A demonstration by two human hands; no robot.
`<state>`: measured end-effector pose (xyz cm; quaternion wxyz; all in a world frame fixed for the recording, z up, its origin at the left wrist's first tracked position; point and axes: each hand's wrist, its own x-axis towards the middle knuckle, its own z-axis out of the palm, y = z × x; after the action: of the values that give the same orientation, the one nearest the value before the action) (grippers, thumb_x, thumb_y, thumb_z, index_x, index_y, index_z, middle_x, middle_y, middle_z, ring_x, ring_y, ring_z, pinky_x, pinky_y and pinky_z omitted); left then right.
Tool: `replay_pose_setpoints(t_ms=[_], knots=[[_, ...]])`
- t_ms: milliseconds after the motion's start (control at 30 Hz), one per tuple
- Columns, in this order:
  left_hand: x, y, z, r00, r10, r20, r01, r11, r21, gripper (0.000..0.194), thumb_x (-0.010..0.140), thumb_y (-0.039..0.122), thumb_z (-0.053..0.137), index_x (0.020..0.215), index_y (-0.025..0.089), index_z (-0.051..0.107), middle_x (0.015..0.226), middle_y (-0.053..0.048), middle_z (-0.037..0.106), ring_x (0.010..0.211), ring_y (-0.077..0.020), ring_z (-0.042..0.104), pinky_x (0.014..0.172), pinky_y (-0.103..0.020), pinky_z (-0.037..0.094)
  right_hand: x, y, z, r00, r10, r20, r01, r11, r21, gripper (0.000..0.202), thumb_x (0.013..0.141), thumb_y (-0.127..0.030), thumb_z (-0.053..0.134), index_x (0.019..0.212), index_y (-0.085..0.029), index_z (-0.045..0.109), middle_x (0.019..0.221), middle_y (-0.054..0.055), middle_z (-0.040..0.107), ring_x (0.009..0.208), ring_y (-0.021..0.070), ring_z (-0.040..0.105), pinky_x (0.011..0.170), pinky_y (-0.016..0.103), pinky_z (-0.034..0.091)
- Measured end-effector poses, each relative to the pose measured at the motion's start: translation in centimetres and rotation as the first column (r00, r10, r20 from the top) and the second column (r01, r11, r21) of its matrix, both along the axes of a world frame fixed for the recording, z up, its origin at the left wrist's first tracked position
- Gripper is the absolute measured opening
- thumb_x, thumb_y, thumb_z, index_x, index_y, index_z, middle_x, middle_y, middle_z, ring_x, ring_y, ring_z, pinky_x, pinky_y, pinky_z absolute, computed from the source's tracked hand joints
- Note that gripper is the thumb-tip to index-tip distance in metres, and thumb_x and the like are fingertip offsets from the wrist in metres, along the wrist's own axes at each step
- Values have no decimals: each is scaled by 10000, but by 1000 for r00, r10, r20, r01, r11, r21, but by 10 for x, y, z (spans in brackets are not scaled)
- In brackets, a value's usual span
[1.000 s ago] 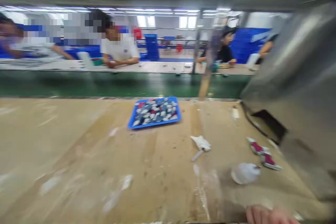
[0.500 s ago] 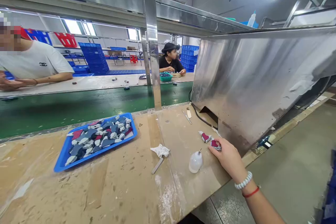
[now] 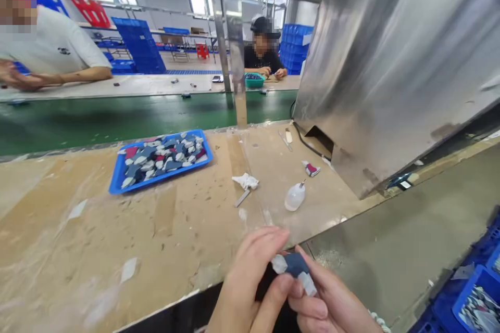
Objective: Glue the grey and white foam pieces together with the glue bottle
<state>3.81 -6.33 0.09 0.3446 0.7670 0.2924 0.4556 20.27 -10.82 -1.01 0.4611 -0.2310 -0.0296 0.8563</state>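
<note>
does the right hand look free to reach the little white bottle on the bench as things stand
Probably not at once: the right hand and the left hand both pinch a small blue and white piece. The bench between them and the white bottle lies bare, so nothing blocks the path.

One head-worn camera looks forward and down across the scuffed tan wooden tabletop (image 3: 175,229), close above the near edge, facing the green conveyor belt (image 3: 117,119) beyond.

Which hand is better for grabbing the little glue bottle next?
Probably the right hand. The little bottle stands on the workbench ahead and slightly right, on that hand's side. But both hands, the left hand too, pinch the small blue piece, so one must let go first.
</note>
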Motion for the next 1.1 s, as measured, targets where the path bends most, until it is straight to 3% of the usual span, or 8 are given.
replay_pose_setpoints(t_ms=[67, 167, 233, 333, 500, 667, 800, 1100], knots=[[1, 2, 3, 995, -34, 93, 44, 994, -105, 179, 1017, 313, 611, 1144, 257, 725, 1026, -49, 778, 955, -187, 739, 862, -229, 580, -15, 1, -3, 995, 83, -52, -83, 996, 14, 467, 765, -518, 878, 747, -101, 669, 562, -82, 493, 334, -19, 243, 365, 98, 344], [-5, -1, -2, 980, 91, 175, -51, 974, -219, 142, 1007, 343, 647, 1006, 243, 748, 914, -21, 783, 856, -155, 747, 783, -186, 566, -26, -1, -17, 997, 76, -19, -72, 985, 155, 603, 892, -696, 651, 764, -108, 687, 525, -55, 488, 351, 27, 402, 401, 117, 426], [-9, -5, -4, 970, 142, 196, -93, 966, -241, 174, 995, 383, 666, 977, 236, 757, 883, -21, 779, 841, -156, 743, 770, -188, 566, -31, -4, -28, 998, 67, -17, -60, 968, 246, 708, 907, -782, 522, 780, -107, 694, 519, -27, 510, 397, 54, 489, 430, 121, 457], [-13, -11, -4, 968, 100, 229, -45, 971, -236, 198, 1003, 418, 649, 1000, 250, 753, 889, -11, 776, 844, -144, 738, 778, -185, 572, -37, -6, -39, 991, 91, -95, -53, 938, 342, 786, 925, -806, 417, 804, -83, 703, 546, 11, 528, 404, 49, 476, 403, 101, 410], [-19, -11, -2, 971, 78, 227, -29, 977, -209, 211, 1021, 424, 619, 1011, 247, 733, 918, -3, 772, 860, -125, 734, 778, -169, 585, -43, 1, -27, 998, 51, 45, -65, 898, 435, 748, 854, -812, 540, 1101, -122, 691, 624, 17, 583, 412, 40, 456, 458, 118, 443], [-20, -8, -3, 967, 16, 254, 5, 997, -82, 191, 1035, 372, 598, 1033, 207, 694, 916, -34, 777, 880, -149, 746, 777, -212, 626, -47, 4, -9, 980, -47, 194, -48, 886, 461, 618, 817, -767, 667, 864, -152, 637, 493, -53, 450, 358, 43, 371, 409, 133, 381], [-18, -8, -2, 962, -1, 272, 3, 1000, -7, 173, 1039, 320, 585, 1051, 177, 681, 918, -66, 770, 843, -162, 748, 745, -247, 652, -48, 3, -7, 930, -175, 324, 3, 884, 468, 653, 762, -809, 686, 741, -168, 566, 531, -47, 410, 425, 56, 319, 419, 167, 273], [-19, -7, -1, 977, 64, 205, -57, 998, -37, 190, 1020, 361, 597, 1022, 190, 678, 909, -58, 774, 884, -166, 750, 750, -238, 660, -43, 3, -13, 894, -186, 408, -1, 909, 417, 646, 690, -813, 746, 726, -187, 595, 615, -20, 412, 556, 98, 288, 526, 221, 255]])
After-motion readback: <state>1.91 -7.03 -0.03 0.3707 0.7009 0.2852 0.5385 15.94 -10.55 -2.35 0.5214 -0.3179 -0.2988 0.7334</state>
